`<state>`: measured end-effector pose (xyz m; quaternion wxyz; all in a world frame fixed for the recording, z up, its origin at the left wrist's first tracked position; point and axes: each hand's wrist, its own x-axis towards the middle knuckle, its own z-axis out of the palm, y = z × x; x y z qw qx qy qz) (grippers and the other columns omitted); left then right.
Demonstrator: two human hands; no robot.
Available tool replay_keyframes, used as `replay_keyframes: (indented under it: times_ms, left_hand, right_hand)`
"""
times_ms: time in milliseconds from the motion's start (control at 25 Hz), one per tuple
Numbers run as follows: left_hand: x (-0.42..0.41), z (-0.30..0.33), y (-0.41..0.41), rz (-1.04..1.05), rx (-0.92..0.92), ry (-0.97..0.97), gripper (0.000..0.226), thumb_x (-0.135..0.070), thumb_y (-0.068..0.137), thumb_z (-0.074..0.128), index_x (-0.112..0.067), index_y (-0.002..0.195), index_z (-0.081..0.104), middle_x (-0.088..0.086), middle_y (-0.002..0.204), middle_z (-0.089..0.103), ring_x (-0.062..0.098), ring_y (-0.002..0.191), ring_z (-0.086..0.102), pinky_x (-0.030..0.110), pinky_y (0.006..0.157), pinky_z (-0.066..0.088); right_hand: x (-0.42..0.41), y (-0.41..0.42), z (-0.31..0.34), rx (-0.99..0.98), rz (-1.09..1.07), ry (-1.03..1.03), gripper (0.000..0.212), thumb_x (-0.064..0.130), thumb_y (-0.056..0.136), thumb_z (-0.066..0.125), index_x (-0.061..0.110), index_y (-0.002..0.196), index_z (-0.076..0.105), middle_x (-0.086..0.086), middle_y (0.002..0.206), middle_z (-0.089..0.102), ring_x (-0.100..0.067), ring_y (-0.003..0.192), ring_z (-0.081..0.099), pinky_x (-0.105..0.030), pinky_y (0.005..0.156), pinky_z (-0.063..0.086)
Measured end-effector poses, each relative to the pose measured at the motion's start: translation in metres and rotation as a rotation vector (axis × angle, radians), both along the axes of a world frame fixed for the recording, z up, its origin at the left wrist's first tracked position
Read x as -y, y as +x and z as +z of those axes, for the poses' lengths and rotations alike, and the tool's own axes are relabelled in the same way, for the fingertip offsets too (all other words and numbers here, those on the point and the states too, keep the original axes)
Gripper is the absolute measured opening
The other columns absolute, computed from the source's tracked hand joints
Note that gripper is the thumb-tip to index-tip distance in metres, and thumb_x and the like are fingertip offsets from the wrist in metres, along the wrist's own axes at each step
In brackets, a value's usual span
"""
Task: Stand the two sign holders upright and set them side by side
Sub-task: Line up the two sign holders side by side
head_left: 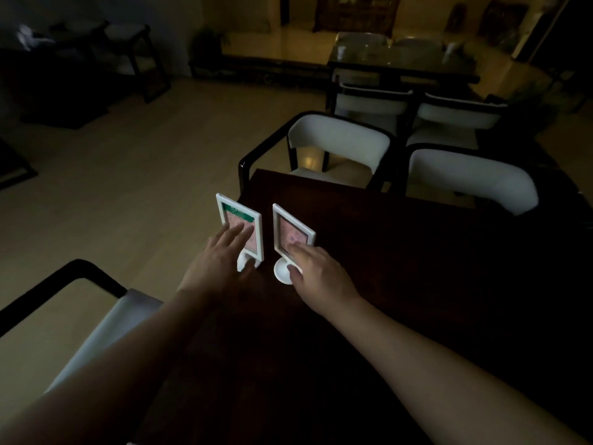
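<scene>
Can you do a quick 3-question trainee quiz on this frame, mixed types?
1. True or false: both sign holders are lying flat on the table.
2. Which holder shows a green band at the top? A) left sign holder B) right sign holder
3. Fill in: the right hand rests by the right holder's round white ____.

Key: 1 false, both stand upright side by side, with the left hand at the left one; 2 A; 3 base.

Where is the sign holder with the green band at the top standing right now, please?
In the head view, the green-topped sign holder stands upright at the dark table's far left corner, just left of the other sign holder, with the left hand at its face.
</scene>
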<state>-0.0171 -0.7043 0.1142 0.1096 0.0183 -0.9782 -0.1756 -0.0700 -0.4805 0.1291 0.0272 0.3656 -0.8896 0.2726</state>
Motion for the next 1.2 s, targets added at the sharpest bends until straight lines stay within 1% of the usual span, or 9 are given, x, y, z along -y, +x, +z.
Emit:
replay_keyframes:
  times_ms: [80, 160, 320, 440, 560, 640, 800, 1040, 1200]
  left_hand:
    - [0.014, 0.022, -0.017, -0.035, -0.093, -0.042, 0.066, -0.026, 0.087, 0.068, -0.016, 0.147, 0.041, 0.014, 0.147, 0.048, 0.038, 0.140, 0.034, 0.057, 0.108, 0.037]
    - [0.031, 0.042, -0.033, -0.073, -0.152, -0.066, 0.060, -0.020, 0.086, 0.068, -0.014, 0.143, 0.048, 0.013, 0.141, 0.054, 0.037, 0.135, 0.039, 0.055, 0.106, 0.041]
    - [0.060, 0.070, -0.063, -0.177, -0.121, -0.099, 0.055, -0.017, 0.090, 0.066, -0.016, 0.142, 0.050, 0.011, 0.141, 0.054, 0.032, 0.131, 0.043, 0.048, 0.104, 0.043]
    - [0.073, 0.080, -0.086, -0.266, -0.024, -0.130, 0.052, -0.020, 0.094, 0.062, -0.019, 0.143, 0.047, 0.007, 0.144, 0.050, 0.026, 0.132, 0.043, 0.041, 0.102, 0.043]
    - [0.078, 0.079, -0.105, -0.319, 0.141, -0.161, 0.049, -0.019, 0.095, 0.061, -0.022, 0.142, 0.049, 0.004, 0.145, 0.049, 0.022, 0.129, 0.047, 0.036, 0.096, 0.047]
    - [0.080, 0.076, -0.113, -0.350, 0.212, -0.169, 0.048, -0.017, 0.094, 0.063, -0.021, 0.140, 0.052, 0.003, 0.143, 0.051, 0.022, 0.129, 0.047, 0.038, 0.100, 0.045]
    - [0.082, 0.067, -0.118, -0.354, 0.238, -0.148, 0.040, -0.015, 0.093, 0.063, -0.023, 0.133, 0.059, 0.001, 0.137, 0.057, 0.019, 0.124, 0.053, 0.029, 0.094, 0.045]
    - [0.083, 0.063, -0.117, -0.308, 0.250, -0.144, 0.030, -0.019, 0.097, 0.058, -0.023, 0.126, 0.064, 0.001, 0.128, 0.062, 0.018, 0.114, 0.058, 0.023, 0.077, 0.042]
    - [0.084, 0.063, -0.115, -0.303, 0.249, -0.117, 0.028, -0.019, 0.097, 0.058, -0.021, 0.124, 0.066, 0.002, 0.125, 0.063, 0.018, 0.111, 0.059, 0.025, 0.081, 0.046]
  right_hand:
    - [0.005, -0.009, 0.020, -0.067, -0.021, -0.071, 0.024, 0.015, 0.097, 0.058, 0.007, 0.117, 0.068, -0.006, 0.118, 0.070, -0.029, 0.102, 0.061, -0.045, 0.079, 0.053]
    - [0.013, -0.018, 0.036, -0.097, -0.077, -0.091, 0.023, 0.013, 0.097, 0.058, 0.005, 0.114, 0.071, -0.008, 0.115, 0.072, -0.031, 0.096, 0.061, -0.046, 0.077, 0.053]
    - [0.036, -0.043, 0.058, -0.041, -0.216, -0.013, 0.040, 0.014, 0.096, 0.062, 0.007, 0.135, 0.060, -0.010, 0.138, 0.061, -0.029, 0.122, 0.053, -0.043, 0.098, 0.046]
    - [0.055, -0.062, 0.061, 0.036, -0.314, 0.118, 0.048, 0.021, 0.096, 0.065, 0.010, 0.141, 0.054, -0.008, 0.142, 0.055, -0.028, 0.129, 0.048, -0.045, 0.103, 0.043]
    - [0.068, -0.073, 0.058, 0.084, -0.375, 0.242, 0.046, 0.028, 0.095, 0.066, 0.011, 0.136, 0.058, -0.009, 0.133, 0.058, -0.030, 0.124, 0.051, -0.045, 0.098, 0.046]
    - [0.075, -0.076, 0.054, 0.103, -0.402, 0.297, 0.038, 0.029, 0.094, 0.067, 0.011, 0.127, 0.065, -0.009, 0.124, 0.061, -0.030, 0.117, 0.056, -0.044, 0.091, 0.049]
    - [0.080, -0.076, 0.050, 0.109, -0.437, 0.393, 0.018, 0.020, 0.095, 0.065, 0.014, 0.111, 0.071, -0.007, 0.106, 0.067, -0.028, 0.098, 0.065, -0.041, 0.077, 0.055]
    - [0.080, -0.075, 0.054, 0.110, -0.416, 0.408, 0.018, 0.018, 0.097, 0.062, 0.014, 0.111, 0.071, -0.008, 0.104, 0.068, -0.028, 0.096, 0.066, -0.043, 0.077, 0.057]
    - [0.079, -0.075, 0.057, 0.148, -0.414, 0.391, 0.019, 0.018, 0.096, 0.063, 0.019, 0.112, 0.073, -0.006, 0.105, 0.070, -0.025, 0.097, 0.066, -0.042, 0.079, 0.058]
